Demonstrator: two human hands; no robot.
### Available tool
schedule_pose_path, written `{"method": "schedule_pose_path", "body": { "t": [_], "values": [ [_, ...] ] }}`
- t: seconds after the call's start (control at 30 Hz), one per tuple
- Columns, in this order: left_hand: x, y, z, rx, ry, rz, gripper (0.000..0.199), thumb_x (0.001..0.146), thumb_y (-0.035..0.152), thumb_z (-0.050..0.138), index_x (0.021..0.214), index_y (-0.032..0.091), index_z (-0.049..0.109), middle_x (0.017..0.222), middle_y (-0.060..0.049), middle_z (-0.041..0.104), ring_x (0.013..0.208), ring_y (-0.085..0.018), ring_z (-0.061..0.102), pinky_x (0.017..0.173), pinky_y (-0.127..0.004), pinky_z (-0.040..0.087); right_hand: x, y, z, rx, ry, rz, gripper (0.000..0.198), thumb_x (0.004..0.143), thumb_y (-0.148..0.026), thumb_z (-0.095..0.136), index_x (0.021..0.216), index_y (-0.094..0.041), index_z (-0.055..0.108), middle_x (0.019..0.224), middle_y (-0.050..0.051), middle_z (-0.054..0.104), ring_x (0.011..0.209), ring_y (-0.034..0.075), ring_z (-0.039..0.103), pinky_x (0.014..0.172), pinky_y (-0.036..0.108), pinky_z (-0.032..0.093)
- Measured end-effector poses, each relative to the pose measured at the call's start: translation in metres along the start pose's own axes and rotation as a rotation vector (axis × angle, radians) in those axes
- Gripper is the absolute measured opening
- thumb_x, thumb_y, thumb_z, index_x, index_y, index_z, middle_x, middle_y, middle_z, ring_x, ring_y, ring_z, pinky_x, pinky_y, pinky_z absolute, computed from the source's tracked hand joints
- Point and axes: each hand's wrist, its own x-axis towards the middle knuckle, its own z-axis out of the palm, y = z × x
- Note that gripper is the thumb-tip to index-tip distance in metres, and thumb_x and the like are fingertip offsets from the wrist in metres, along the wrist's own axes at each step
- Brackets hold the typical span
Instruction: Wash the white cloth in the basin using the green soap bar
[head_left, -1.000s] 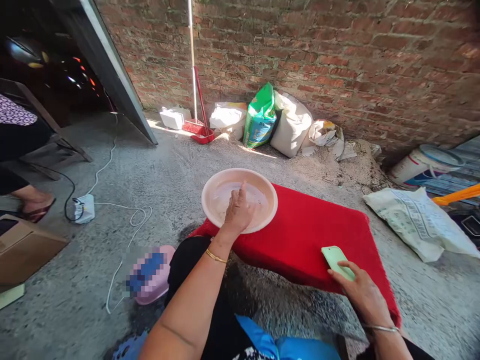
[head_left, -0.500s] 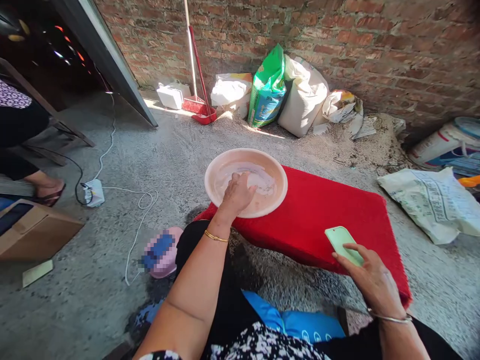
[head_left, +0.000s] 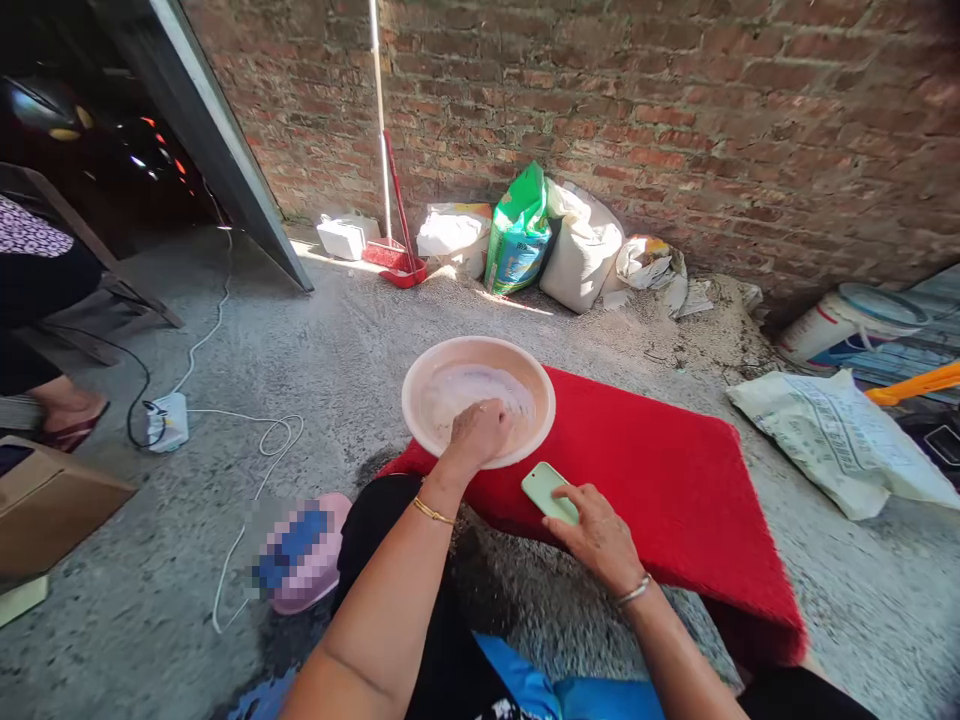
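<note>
Outdoors-bright light falls on a low desk (head_left: 637, 450) covered in red cloth, running from the middle of the scene towards the near right. At its left end sits a wide, pale pink basin (head_left: 480, 347) with shallow water inside. Your left hand (head_left: 478, 435) is in the basin, above or in the water, knuckles up and fingers curled under; whether they grip anything cannot be told. Your right hand (head_left: 600, 540) pinches a pale green phone case (head_left: 546, 488) between thumb and fingers, near the desk's near edge, just right of the basin. On the floor to the near left stands a pink tub (head_left: 330, 570), its contents blurred. Farther off, a green bag (head_left: 520, 235) and a white sack (head_left: 581, 260) stand by a brick wall (head_left: 600, 100).
</note>
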Motion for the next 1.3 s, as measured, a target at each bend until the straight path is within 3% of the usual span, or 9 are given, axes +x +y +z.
{"method": "schedule_pose_path", "body": {
  "t": [0.27,0.33,0.43,0.5,0.63,0.87,0.97,1.17,1.3],
  "values": [
    [-0.008,-0.002,-0.021,-0.281,0.660,0.304,0.024,0.094,0.030,0.042,0.080,0.018,0.058,0.079,-0.005,0.063,0.082,-0.015,0.059,0.079,-0.027,0.044,-0.040,0.082,-0.004,0.077,0.087,0.173,0.044,0.077,-0.058,0.057,0.108,-0.028,0.063,0.098,0.005,0.062,0.095,0.025,0.062,0.080,0.037,0.048],
    [-0.006,-0.001,-0.019,-0.213,0.543,0.253,0.024,0.095,0.028,0.041,0.085,0.016,0.060,0.085,-0.007,0.063,0.086,-0.017,0.059,0.081,-0.030,0.045,-0.043,0.087,-0.005,0.081,0.088,0.168,0.047,0.076,-0.059,0.057,0.109,-0.026,0.062,0.098,0.007,0.062,0.094,0.026,0.061,0.083,0.039,0.048],
    [-0.007,-0.001,-0.012,0.042,0.098,0.086,0.019,0.089,0.029,0.053,0.096,0.015,0.063,0.103,-0.013,0.063,0.100,-0.027,0.058,0.085,-0.042,0.046,-0.044,0.086,-0.006,0.062,0.095,0.132,0.050,0.076,-0.059,0.055,0.111,-0.023,0.061,0.096,0.008,0.059,0.092,0.027,0.060,0.084,0.042,0.047],
    [-0.010,-0.001,-0.009,0.171,-0.076,0.048,0.027,0.085,0.031,0.058,0.107,0.016,0.063,0.116,-0.015,0.059,0.110,-0.033,0.054,0.088,-0.049,0.044,-0.043,0.083,-0.008,0.038,0.126,0.100,0.050,0.078,-0.059,0.054,0.111,-0.022,0.061,0.096,0.009,0.058,0.093,0.028,0.059,0.085,0.043,0.047],
    [-0.013,0.003,-0.007,0.123,-0.097,0.178,0.034,0.092,0.036,0.048,0.122,0.023,0.056,0.123,-0.011,0.056,0.114,-0.028,0.052,0.093,-0.044,0.044,-0.031,0.062,-0.010,0.040,0.180,0.015,0.044,0.080,-0.053,0.057,0.111,-0.022,0.061,0.096,0.009,0.058,0.092,0.026,0.058,0.083,0.040,0.047],
    [-0.011,0.020,0.006,0.042,-0.175,0.329,0.045,0.094,0.054,0.035,0.116,0.021,0.056,0.110,-0.010,0.064,0.107,-0.024,0.058,0.089,-0.036,0.045,0.007,0.007,0.002,0.019,0.095,0.003,0.034,0.080,-0.033,0.063,0.112,-0.023,0.061,0.098,0.007,0.056,0.094,0.021,0.056,0.082,0.032,0.046],
    [-0.010,0.025,0.012,0.069,-0.183,0.353,0.043,0.093,0.052,0.040,0.115,0.019,0.056,0.110,-0.012,0.065,0.107,-0.026,0.059,0.088,-0.035,0.045,0.002,0.025,-0.003,-0.003,0.060,0.104,0.035,0.079,-0.031,0.065,0.113,-0.023,0.062,0.101,0.007,0.056,0.097,0.021,0.056,0.083,0.031,0.045],
    [-0.012,0.023,0.018,0.078,-0.176,0.347,0.044,0.092,0.052,0.044,0.122,0.020,0.051,0.116,-0.013,0.063,0.111,-0.027,0.058,0.089,-0.036,0.045,-0.053,0.110,-0.039,-0.090,0.124,0.448,0.039,0.083,-0.039,0.061,0.118,-0.022,0.061,0.101,0.008,0.055,0.100,0.024,0.057,0.083,0.034,0.045],
    [-0.011,0.018,0.019,0.071,-0.182,0.374,0.043,0.092,0.050,0.045,0.122,0.019,0.051,0.114,-0.013,0.064,0.111,-0.026,0.058,0.091,-0.035,0.044,-0.064,0.098,-0.044,-0.116,0.223,0.425,0.039,0.085,-0.043,0.058,0.117,-0.022,0.061,0.101,0.009,0.055,0.099,0.025,0.057,0.081,0.035,0.046]
  ]
}}
